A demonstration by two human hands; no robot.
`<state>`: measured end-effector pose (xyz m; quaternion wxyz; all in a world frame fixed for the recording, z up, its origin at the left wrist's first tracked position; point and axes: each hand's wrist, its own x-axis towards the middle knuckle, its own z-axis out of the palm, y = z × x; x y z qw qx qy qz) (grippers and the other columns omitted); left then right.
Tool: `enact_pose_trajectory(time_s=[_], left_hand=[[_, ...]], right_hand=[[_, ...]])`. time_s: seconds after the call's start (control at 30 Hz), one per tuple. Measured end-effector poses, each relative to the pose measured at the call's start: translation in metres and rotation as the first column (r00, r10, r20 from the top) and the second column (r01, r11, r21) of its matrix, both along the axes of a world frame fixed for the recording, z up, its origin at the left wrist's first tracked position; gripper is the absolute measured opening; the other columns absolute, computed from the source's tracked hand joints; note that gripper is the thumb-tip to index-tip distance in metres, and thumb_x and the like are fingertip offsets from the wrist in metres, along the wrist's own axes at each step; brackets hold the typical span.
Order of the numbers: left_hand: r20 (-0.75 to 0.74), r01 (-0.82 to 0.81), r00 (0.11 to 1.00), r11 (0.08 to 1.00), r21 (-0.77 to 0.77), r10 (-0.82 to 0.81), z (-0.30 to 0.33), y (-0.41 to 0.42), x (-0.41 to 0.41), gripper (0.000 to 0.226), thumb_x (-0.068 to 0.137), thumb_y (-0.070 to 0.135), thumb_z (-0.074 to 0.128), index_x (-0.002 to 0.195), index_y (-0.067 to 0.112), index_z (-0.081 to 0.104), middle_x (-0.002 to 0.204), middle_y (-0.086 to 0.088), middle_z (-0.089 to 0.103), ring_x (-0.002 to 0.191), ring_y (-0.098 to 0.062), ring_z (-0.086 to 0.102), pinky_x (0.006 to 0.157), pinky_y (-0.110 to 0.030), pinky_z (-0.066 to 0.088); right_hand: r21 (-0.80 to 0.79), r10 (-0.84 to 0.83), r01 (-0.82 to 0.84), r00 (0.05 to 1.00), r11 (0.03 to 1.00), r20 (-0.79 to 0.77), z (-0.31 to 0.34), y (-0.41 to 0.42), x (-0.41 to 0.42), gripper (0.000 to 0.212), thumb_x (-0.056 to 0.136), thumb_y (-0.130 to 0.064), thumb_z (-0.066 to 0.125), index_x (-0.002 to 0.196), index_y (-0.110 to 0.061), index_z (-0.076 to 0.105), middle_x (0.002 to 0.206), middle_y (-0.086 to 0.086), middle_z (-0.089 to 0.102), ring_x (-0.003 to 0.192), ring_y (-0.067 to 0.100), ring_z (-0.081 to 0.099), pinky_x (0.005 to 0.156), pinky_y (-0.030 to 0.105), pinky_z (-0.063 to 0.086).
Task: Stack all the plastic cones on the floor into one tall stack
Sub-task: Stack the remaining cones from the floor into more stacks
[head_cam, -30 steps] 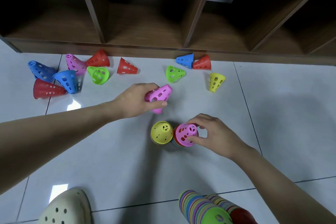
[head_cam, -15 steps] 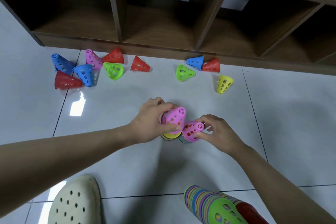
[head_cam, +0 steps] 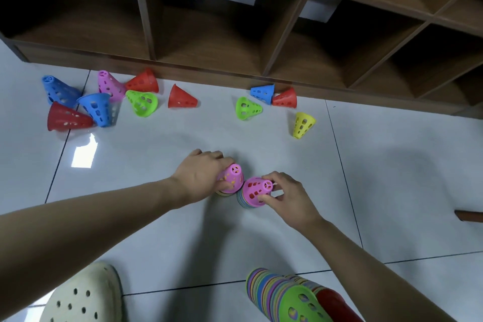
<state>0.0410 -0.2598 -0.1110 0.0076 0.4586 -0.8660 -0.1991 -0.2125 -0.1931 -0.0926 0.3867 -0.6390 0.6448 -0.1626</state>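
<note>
Two short cone stacks stand side by side on the white floor. My left hand (head_cam: 202, 174) grips a pink cone (head_cam: 232, 178) that now sits on the left stack, over a yellow one. My right hand (head_cam: 285, 195) pinches the pink top cone (head_cam: 255, 191) of the right stack. Loose cones lie by the shelf: blue (head_cam: 58, 90), red (head_cam: 66, 120), blue (head_cam: 98, 108), pink (head_cam: 111, 86), red (head_cam: 143, 82), green (head_cam: 142, 102), red (head_cam: 180, 98), green (head_cam: 247, 108), blue (head_cam: 264, 93), red (head_cam: 286, 99), yellow (head_cam: 302, 124).
A wooden cubby shelf (head_cam: 235, 21) runs along the far side, right behind the loose cones. A long multicoloured cone stack (head_cam: 285, 295) lies at the bottom edge near me. A cream clog (head_cam: 83, 295) is at the bottom left. A brown rod end (head_cam: 469, 215) pokes in at right.
My left hand carried the pink cone from above the floor down onto the yellow-topped left stack. My right hand stayed on the right stack's pink cone. The view shifted closer.
</note>
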Motion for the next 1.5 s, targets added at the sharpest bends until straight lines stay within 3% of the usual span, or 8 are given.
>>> enact_pose_trajectory(time_s=[0.13, 0.23, 0.37, 0.53, 0.7, 0.8, 1.2, 1.5], left_hand=[[-0.163, 0.098, 0.984, 0.988, 0.122, -0.078, 0.0, -0.014, 0.01, 0.074, 0.073, 0.074, 0.066, 0.131, 0.03, 0.056, 0.114, 0.005, 0.057, 0.105, -0.017, 0.059, 0.094, -0.033, 0.045], [-0.293, 0.214, 0.931, 0.976, -0.05, -0.219, 0.003, -0.038, 0.027, 0.075, 0.075, 0.08, 0.062, 0.121, 0.02, 0.065, 0.11, 0.002, 0.062, 0.1, -0.018, 0.059, 0.093, -0.033, 0.048], [-0.4, 0.028, 0.912, 0.986, -0.165, -0.093, 0.01, -0.085, 0.018, 0.053, 0.099, 0.058, 0.041, 0.114, 0.013, 0.065, 0.109, -0.005, 0.061, 0.102, -0.026, 0.059, 0.094, -0.04, 0.048], [-0.178, -0.046, 0.984, 0.983, -0.176, 0.014, -0.008, -0.14, -0.01, 0.055, 0.093, 0.052, 0.046, 0.133, 0.014, 0.054, 0.127, -0.015, 0.053, 0.113, -0.037, 0.055, 0.097, -0.045, 0.048], [0.157, 0.199, 0.973, 0.961, -0.19, -0.17, -0.015, -0.178, -0.047, 0.063, 0.097, 0.05, 0.051, 0.154, 0.032, 0.032, 0.16, -0.014, 0.024, 0.14, -0.036, 0.034, 0.114, -0.046, 0.032], [0.212, 0.156, 0.968, 0.983, -0.099, -0.132, -0.018, -0.192, -0.074, 0.074, 0.095, 0.059, 0.05, 0.158, 0.037, 0.018, 0.166, -0.012, 0.012, 0.147, -0.035, 0.025, 0.119, -0.046, 0.026], [-0.09, -0.051, 0.994, 0.992, 0.119, 0.062, -0.043, -0.193, -0.045, 0.058, 0.081, 0.037, 0.072, 0.138, 0.035, 0.058, 0.132, -0.004, 0.057, 0.121, -0.027, 0.054, 0.107, -0.041, 0.042], [0.084, -0.096, 0.993, 0.981, 0.166, 0.083, -0.033, -0.17, -0.027, 0.056, 0.081, 0.027, 0.068, 0.129, 0.022, 0.041, 0.118, -0.009, 0.057, 0.101, -0.034, 0.058, 0.077, -0.036, 0.043]], right_hand=[[0.087, 0.009, -0.013, 0.999, 0.996, 0.048, 0.004, 0.004, -0.003, 0.058, 0.074, -0.03, 0.085, 0.124, -0.043, 0.058, 0.115, -0.014, 0.059, 0.107, 0.004, 0.06, 0.086, 0.029, 0.055], [0.267, -0.195, 0.111, 0.93, 0.957, 0.311, 0.011, -0.006, -0.017, 0.094, 0.05, -0.037, 0.094, 0.134, -0.032, 0.05, 0.12, -0.003, 0.06, 0.106, 0.011, 0.064, 0.085, 0.028, 0.055], [0.337, -0.587, 0.485, 0.721, 0.807, 0.368, 0.009, -0.049, -0.051, 0.085, 0.058, -0.05, 0.093, 0.126, -0.018, 0.055, 0.112, 0.011, 0.067, 0.095, 0.02, 0.071, 0.082, 0.035, 0.057], [0.308, -0.804, 0.743, 0.559, 0.595, 0.204, -0.018, -0.108, -0.08, 0.061, 0.084, -0.024, 0.08, 0.132, -0.005, 0.048, 0.096, 0.006, 0.062, 0.087, 0.023, 0.063, 0.091, 0.044, 0.058], [0.244, -0.528, 0.578, 0.814, 0.778, -0.244, -0.038, -0.149, -0.1, 0.071, 0.084, -0.04, 0.074, 0.141, -0.011, 0.043, 0.11, 0.008, 0.059, 0.094, 0.025, 0.058, 0.07, 0.032, 0.051], [0.166, -0.491, 0.56, 0.808, 0.812, -0.326, -0.045, -0.168, -0.103, 0.07, 0.087, -0.038, 0.07, 0.143, -0.009, 0.039, 0.128, 0.012, 0.057, 0.111, 0.03, 0.059, 0.073, 0.029, 0.041], [0.069, -0.718, 0.739, 0.669, 0.67, -0.193, -0.081, -0.212, -0.099, 0.059, 0.078, -0.049, 0.078, 0.116, -0.008, 0.062, 0.112, 0.007, 0.067, 0.105, 0.028, 0.064, 0.08, 0.036, 0.052], [0.112, -0.508, 0.504, 0.862, 0.856, 0.0, -0.056, -0.172, -0.068, 0.04, 0.095, -0.04, 0.063, 0.107, -0.003, 0.061, 0.099, 0.013, 0.071, 0.079, 0.022, 0.074, 0.063, 0.032, 0.053]])
